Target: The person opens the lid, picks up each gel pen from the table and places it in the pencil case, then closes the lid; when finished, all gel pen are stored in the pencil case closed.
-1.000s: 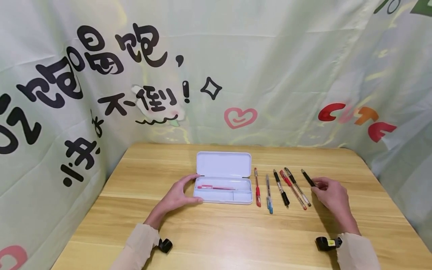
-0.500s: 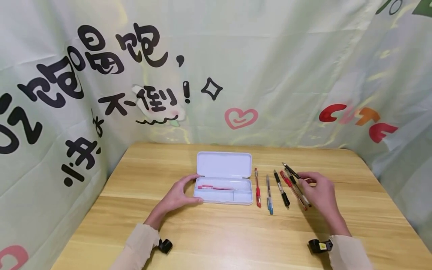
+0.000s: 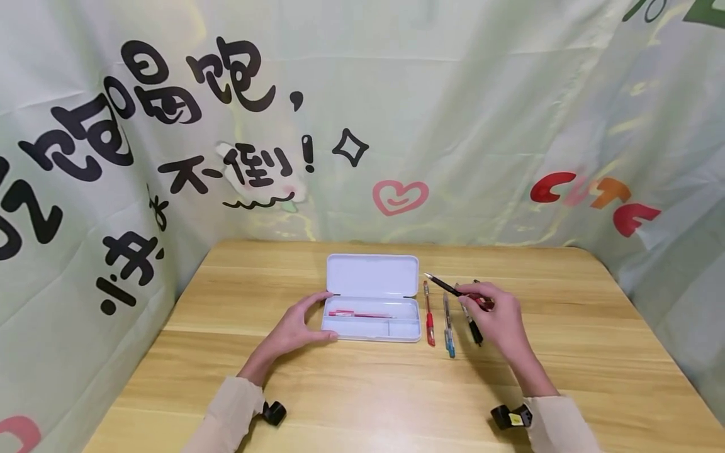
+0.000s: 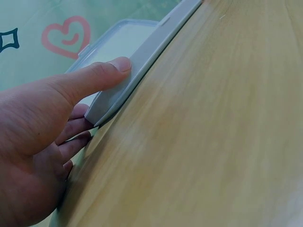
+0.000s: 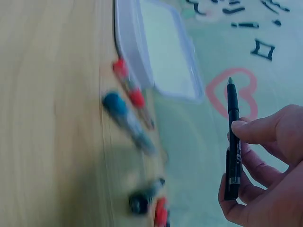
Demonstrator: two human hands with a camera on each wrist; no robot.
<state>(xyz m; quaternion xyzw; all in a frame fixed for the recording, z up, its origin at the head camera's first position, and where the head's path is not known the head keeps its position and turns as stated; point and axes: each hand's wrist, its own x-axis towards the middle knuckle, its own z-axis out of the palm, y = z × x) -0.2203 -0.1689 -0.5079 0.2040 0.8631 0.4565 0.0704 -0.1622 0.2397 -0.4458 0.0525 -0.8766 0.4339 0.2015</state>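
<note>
An open lilac pencil case [image 3: 372, 328] lies on the table, lid tilted back, with a red pen [image 3: 359, 314] in its long compartment. At its left end my left hand [image 3: 294, 327] holds it, thumb on the front wall [image 4: 122, 71] and fingers round the side. Above the row of loose pens, my right hand [image 3: 498, 314] pinches a black pen [image 5: 233, 137] between thumb and fingers, its tip pointing up and left. Below lie a red-gripped pen [image 3: 429, 321], a blue-capped pen [image 3: 449, 333] and a black-gripped pen [image 3: 473, 328], this last partly hidden by the right hand.
The wooden table [image 3: 362, 390] reaches back to a pale green printed curtain [image 3: 481, 126]. More pens lie behind the right hand, mostly hidden; a bit of red [image 5: 161, 213] shows low in the right wrist view.
My right hand has lifted the black pen from the right end of the row and carried it left over the other pens, towards the case. The left hand stays in place.
</note>
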